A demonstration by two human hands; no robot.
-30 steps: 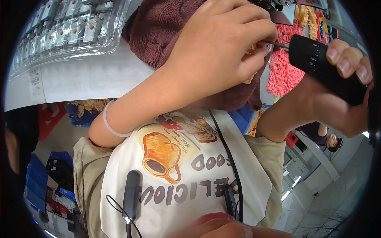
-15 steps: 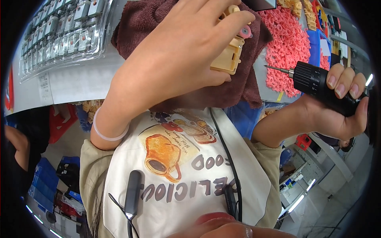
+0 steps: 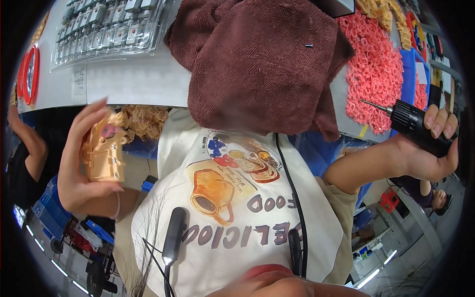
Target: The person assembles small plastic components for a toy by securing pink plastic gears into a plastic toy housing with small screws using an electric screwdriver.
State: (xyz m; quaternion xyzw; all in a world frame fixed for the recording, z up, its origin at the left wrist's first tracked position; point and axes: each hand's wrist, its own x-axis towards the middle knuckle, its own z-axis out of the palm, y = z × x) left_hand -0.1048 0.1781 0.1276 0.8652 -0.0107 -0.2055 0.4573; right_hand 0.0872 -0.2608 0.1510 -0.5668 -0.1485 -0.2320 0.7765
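My left hand (image 3: 79, 168) is closed round a yellow plastic housing (image 3: 105, 153) with a pink round part set in it. It holds this piece off the table's left front edge, above a heap of similar yellow parts (image 3: 143, 121). My right hand (image 3: 438, 143) grips a black electric screwdriver (image 3: 413, 121), its thin bit pointing left toward the pink parts. A folded brown towel (image 3: 262, 64) lies on the table between my hands. One small screw (image 3: 308, 46) rests on the towel.
A clear tray (image 3: 109, 29) of small grey-and-metal units stands at the back left. Pink ring-shaped parts (image 3: 373, 69) are piled to the right of the towel, beside a blue bin (image 3: 408, 74). Other people (image 3: 438, 198) are in the background.
My left hand has carried the yellow housing from over the towel to the left, past the table edge. The towel and the screw now show. My right hand still holds the screwdriver.
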